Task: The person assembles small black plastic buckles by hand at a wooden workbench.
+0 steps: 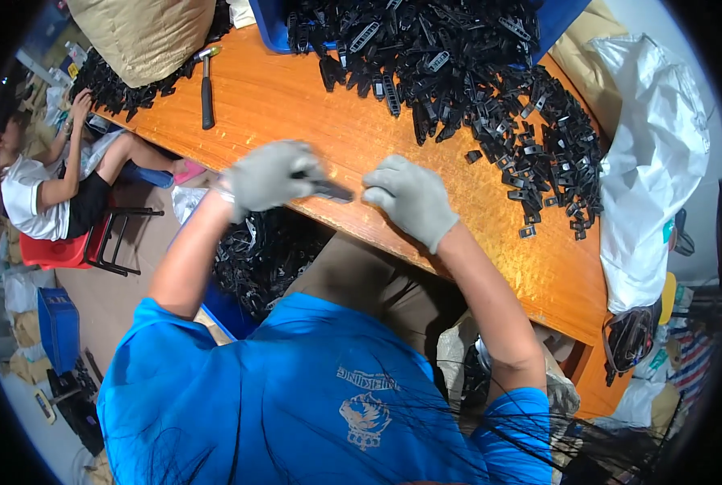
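Observation:
Both hands wear grey work gloves above the table's near edge. My left hand, a little blurred, is closed round a dark, narrow plastic piece whose end sticks out to the right. Close to that end is my right hand, its fingers curled and pressed together. Whatever lies between those right fingers, if anything, is hidden. Beyond the hands, a large heap of long black plastic parts spills from a blue bin. Smaller black clip-like pieces spread over the right side of the table.
A hammer lies on the orange wooden table beside a brown sack. Below the near edge, a blue container holds black parts. White sacking hangs at the right. Another person sits at the far left.

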`<action>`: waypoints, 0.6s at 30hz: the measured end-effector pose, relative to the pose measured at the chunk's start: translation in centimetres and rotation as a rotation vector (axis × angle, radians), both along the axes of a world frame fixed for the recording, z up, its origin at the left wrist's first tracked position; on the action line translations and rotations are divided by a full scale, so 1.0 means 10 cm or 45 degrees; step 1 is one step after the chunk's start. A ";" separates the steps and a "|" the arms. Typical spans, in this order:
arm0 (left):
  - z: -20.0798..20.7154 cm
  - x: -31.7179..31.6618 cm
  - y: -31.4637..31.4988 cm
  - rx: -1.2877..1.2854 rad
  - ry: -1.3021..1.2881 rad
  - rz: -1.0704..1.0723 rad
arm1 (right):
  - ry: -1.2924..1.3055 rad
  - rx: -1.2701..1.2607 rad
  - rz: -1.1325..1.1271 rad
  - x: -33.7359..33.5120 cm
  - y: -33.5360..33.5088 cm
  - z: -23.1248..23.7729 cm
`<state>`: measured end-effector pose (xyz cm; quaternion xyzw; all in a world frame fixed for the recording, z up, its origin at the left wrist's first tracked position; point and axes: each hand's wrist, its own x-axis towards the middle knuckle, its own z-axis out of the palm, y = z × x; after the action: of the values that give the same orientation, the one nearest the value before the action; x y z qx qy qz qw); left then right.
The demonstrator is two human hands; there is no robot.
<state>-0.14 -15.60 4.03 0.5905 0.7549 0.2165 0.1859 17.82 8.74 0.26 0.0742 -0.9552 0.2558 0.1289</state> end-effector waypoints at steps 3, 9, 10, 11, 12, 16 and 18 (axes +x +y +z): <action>0.22 -0.20 -0.26 -0.242 -0.448 0.326 | 0.137 -0.030 -0.219 0.21 0.36 0.02; 0.17 -0.02 1.01 0.068 0.519 0.338 | 0.052 0.348 -0.713 0.27 1.04 0.13; 0.10 -0.08 1.18 0.076 0.517 0.340 | -0.031 0.380 -0.711 0.25 1.06 0.17; -0.05 -0.18 1.33 0.142 0.653 0.304 | -0.031 0.389 -0.708 0.24 1.08 0.18; -0.14 -0.26 1.46 0.209 0.789 0.258 | -0.078 0.404 -0.652 0.25 1.12 0.17; -0.20 -0.38 1.63 0.218 0.959 0.155 | -0.149 0.354 -0.573 0.26 1.14 0.15; -0.19 -0.40 1.64 0.203 1.067 0.042 | -0.226 0.325 -0.556 0.29 1.14 0.21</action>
<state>-4.15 0.84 2.14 0.6276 0.7556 0.0184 -0.1865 20.71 20.17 2.35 -0.1405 -0.9807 0.1049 0.0864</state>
